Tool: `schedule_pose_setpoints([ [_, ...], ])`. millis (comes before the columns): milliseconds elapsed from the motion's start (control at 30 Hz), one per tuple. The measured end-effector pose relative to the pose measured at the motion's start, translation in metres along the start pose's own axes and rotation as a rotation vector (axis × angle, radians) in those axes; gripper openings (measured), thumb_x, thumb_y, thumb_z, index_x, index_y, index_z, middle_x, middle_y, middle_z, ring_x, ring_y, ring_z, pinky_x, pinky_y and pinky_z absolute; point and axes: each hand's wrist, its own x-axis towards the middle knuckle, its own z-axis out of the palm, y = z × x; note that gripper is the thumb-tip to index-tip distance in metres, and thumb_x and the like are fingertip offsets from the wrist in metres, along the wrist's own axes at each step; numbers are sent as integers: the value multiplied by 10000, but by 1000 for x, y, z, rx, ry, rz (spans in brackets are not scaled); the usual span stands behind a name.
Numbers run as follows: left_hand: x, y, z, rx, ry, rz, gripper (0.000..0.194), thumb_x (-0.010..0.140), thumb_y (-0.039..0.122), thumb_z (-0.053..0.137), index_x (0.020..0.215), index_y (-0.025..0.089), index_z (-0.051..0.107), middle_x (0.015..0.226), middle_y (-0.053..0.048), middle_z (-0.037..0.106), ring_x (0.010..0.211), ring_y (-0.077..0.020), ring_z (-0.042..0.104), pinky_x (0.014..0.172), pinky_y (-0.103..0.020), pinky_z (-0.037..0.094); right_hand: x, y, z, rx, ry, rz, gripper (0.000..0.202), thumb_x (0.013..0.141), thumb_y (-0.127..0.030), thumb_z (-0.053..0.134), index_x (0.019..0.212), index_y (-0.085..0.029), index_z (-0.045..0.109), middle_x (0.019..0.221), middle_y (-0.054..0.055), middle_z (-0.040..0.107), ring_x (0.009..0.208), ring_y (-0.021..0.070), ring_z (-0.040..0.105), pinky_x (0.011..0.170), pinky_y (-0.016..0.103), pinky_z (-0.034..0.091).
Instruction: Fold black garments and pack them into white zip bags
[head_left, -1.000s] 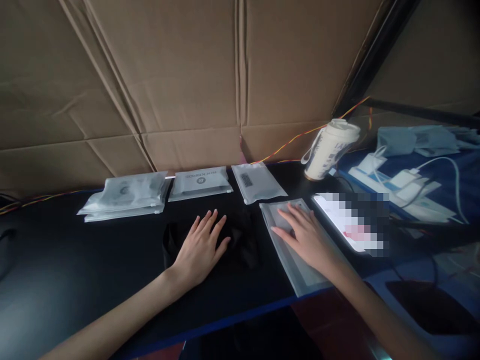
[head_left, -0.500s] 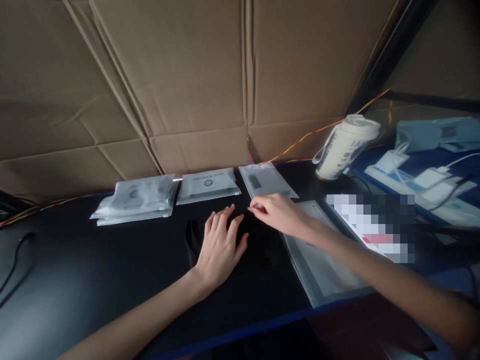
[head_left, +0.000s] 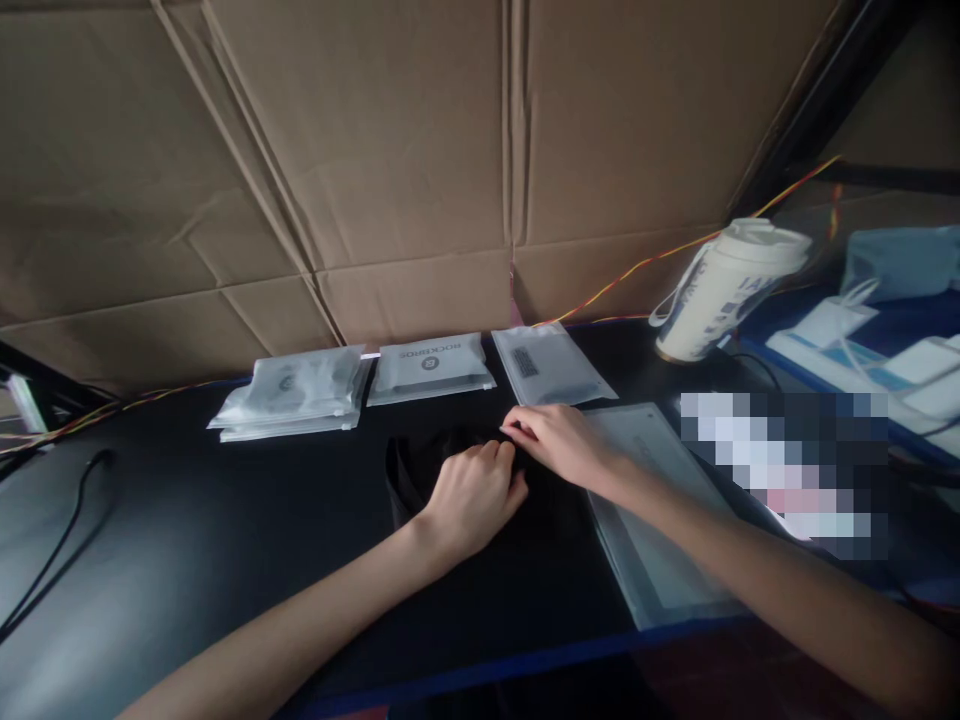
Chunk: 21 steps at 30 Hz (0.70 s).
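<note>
A black fabric item [head_left: 409, 480] lies on the black table [head_left: 225, 560], hard to tell from the dark surface. My left hand [head_left: 476, 495] rests on it with its fingers curled round a part of the cloth. Just to the right, my right hand [head_left: 555, 440] pinches the cloth's far edge between thumb and fingers. Behind my hands are a frosted pouch with a printed logo [head_left: 431, 368] and another with a dark label [head_left: 551, 365]. Larger frosted bags [head_left: 660, 520] lie partly under my right forearm.
Stacked frosted pouches [head_left: 292, 392] lie at the back left. A white cup [head_left: 727, 290] stands at the back right, near a power strip with plugs [head_left: 847, 345]. A black cable [head_left: 75, 510] crosses the left side. Cardboard [head_left: 405, 150] forms the back wall.
My left hand has gone from spread fingers to curled ones on the black cloth. My right hand still pinches, slightly lower. The camera view has shifted a little.
</note>
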Motion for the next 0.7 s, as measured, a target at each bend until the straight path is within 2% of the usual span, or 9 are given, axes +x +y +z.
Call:
schedule_pose_setpoints([
  [100,-7,-10,-13,-165,33,-40,202,917,226,399,808,184,564,787,-39,644,676,-183,629,607,-278,462,0,0,-2,-6,-30,7,139,914,-226,496,878,-214,630,780,0,692,678,149,623,579,243,344],
  [200,-29,-28,-32,-375,124,-136,259,935,328,389,787,197,555,714,2,604,596,-139,566,555,-239,415,0,-2,-4,-12,-49,25,126,911,-221,505,904,-215,631,786,-5,697,690,161,641,574,247,362],
  [267,-51,-47,-47,-453,194,-285,293,905,430,426,794,194,560,640,22,567,557,-137,526,524,-236,392,-1,-3,-5,-10,-53,29,139,920,-273,512,937,-211,635,786,-1,697,680,167,647,571,254,380],
  [333,-77,-70,-60,-524,287,-491,336,846,497,487,896,180,590,656,14,605,616,-163,556,571,-250,420,-2,-4,-5,-16,-48,14,214,920,-368,521,979,-199,638,789,12,692,670,174,648,575,269,404],
  [400,-103,-97,-67,-523,345,-674,361,801,529,518,854,182,601,592,21,618,609,-172,554,573,-255,410,-3,-5,-4,-31,-30,-23,307,901,-448,531,1008,-181,639,790,25,682,673,181,645,590,284,430],
  [500,-136,-140,-62,-495,389,-894,291,834,460,484,826,194,601,513,65,584,554,-132,536,601,-234,408,-5,-5,-2,-58,5,-68,355,866,-485,565,997,-164,642,823,41,666,702,180,635,631,292,462],
  [567,-153,-165,-53,-429,354,-967,281,835,445,471,805,200,605,492,68,590,501,-126,519,563,-229,396,-6,-5,-1,-83,34,-78,351,844,-486,595,970,-163,647,863,53,650,729,178,626,664,293,478],
  [633,-165,-184,-44,-352,246,-944,268,804,468,513,810,219,613,499,71,610,493,-145,563,535,-230,393,-6,-4,-1,-119,75,-87,358,820,-494,620,937,-157,653,892,69,629,783,188,614,715,304,488],
  [700,-172,-194,-39,-235,192,-844,280,791,511,526,808,244,607,517,81,617,510,-162,603,526,-227,393,-6,-4,-1,-161,116,-99,370,798,-500,642,912,-148,656,896,82,607,835,204,594,755,318,490],
])
